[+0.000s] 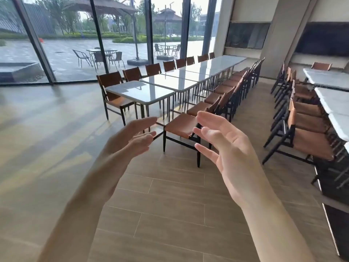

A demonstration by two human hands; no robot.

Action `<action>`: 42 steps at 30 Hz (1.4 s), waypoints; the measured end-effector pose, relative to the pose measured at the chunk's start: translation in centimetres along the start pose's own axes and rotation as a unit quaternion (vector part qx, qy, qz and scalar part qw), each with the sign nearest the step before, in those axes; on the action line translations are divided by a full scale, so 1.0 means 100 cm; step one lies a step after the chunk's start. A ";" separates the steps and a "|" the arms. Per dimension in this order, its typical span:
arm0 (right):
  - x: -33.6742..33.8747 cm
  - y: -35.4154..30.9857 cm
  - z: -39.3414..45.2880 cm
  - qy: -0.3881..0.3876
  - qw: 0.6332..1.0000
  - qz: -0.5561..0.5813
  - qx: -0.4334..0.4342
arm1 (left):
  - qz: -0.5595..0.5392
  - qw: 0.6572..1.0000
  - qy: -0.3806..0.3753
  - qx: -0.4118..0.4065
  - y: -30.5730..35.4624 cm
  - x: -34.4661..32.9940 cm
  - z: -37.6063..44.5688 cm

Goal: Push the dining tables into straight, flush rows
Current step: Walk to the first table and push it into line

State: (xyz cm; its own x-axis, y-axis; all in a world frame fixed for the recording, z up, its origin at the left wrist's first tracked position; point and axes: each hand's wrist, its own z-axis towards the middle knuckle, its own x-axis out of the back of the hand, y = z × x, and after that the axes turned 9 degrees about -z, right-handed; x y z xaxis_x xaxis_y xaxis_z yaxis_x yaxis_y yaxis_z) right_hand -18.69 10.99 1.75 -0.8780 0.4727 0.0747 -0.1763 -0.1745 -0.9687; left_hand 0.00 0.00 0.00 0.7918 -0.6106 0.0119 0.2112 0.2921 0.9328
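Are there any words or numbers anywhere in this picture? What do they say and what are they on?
None: no words or numbers can be read anywhere.
The nearest table has a plain top.
The brown chairs carry no labels.
The dark wall panel shows no writing.
Both hands, left hand and right hand, hold nothing with writing on it.

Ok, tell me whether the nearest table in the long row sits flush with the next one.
Not flush. The nearest table is set off toward the window side, its edge out of line with the next table.

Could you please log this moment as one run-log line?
left hand: open, raised | right hand: open, raised | nearest table: untouched, offset from row | phase: approaching
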 end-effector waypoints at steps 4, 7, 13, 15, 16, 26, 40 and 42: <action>-0.039 0.008 0.032 -0.017 1.000 -0.013 0.018 | -0.007 1.000 0.019 -0.007 -0.006 0.038 0.011; -0.065 0.018 0.053 -0.037 0.999 -0.026 0.016 | 0.001 0.999 0.036 0.004 -0.014 0.063 0.021; -0.093 0.034 0.095 -0.054 0.998 -0.029 0.003 | -0.005 0.999 0.051 0.005 -0.032 0.097 0.050; -0.098 0.040 0.111 -0.057 0.998 -0.029 -0.003 | -0.009 0.999 0.053 0.006 -0.040 0.103 0.063; -0.099 0.043 0.119 -0.055 0.998 -0.026 -0.004 | -0.013 0.999 0.053 0.003 -0.045 0.106 0.070; -0.092 0.085 0.231 -0.064 0.998 -0.010 -0.020 | 0.011 0.998 0.058 0.022 -0.094 0.113 0.175; -0.045 0.126 0.392 -0.087 0.996 0.002 -0.034 | 0.027 0.998 0.045 0.032 -0.147 0.085 0.341; -0.041 0.132 0.407 -0.088 0.995 0.006 -0.038 | 0.031 0.998 0.044 0.036 -0.153 0.082 0.356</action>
State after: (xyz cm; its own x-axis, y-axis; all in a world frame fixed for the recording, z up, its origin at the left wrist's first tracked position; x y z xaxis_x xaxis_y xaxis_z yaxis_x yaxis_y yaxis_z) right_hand -35.50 -28.42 -1.68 -0.9456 0.3107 0.0961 -0.1365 -0.1109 -0.9844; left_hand -17.12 -35.71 -1.33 0.8502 -0.5248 0.0415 0.1211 0.2719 0.9547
